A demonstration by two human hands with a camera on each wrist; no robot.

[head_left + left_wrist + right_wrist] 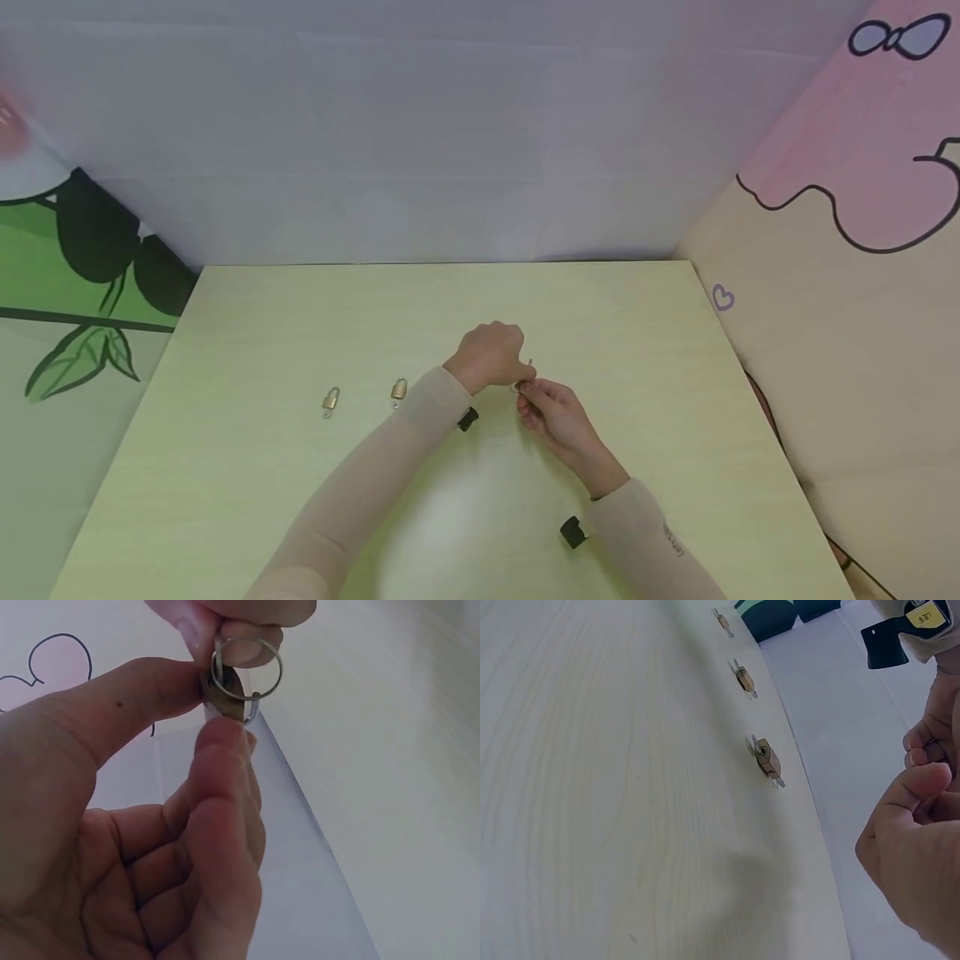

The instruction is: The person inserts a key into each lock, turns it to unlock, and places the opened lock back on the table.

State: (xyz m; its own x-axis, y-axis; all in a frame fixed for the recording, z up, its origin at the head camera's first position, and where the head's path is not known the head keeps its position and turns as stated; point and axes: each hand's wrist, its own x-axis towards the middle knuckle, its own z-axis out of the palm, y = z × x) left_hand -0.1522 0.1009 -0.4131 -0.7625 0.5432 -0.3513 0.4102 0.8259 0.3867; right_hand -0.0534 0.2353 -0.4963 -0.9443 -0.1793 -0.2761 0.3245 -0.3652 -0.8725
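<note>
Between the thumb and fingertips of my left hand (pixel 491 357) sits a small brass padlock (pixel 232 701), its silver shackle partly showing in the left wrist view. My right hand (pixel 558 417) meets it from the other side and pinches a key (pixel 219 656) with a round metal key ring (pixel 279 675). The key is at the padlock's end; how deep it sits cannot be seen. In the right wrist view, the fingers of my right hand (pixel 922 855) hide both things. Two more brass padlocks, one left (pixel 330 402) and one nearer my sleeve (pixel 399 390), lie on the table.
A third lying padlock (pixel 766 759) appears in the right wrist view; my left forearm covers it in the head view. The pale table (pixel 637 333) meets a grey-white back wall (pixel 420 150). Printed panels stand at both sides. A black wrist mount (pixel 573 532) sits by my right sleeve.
</note>
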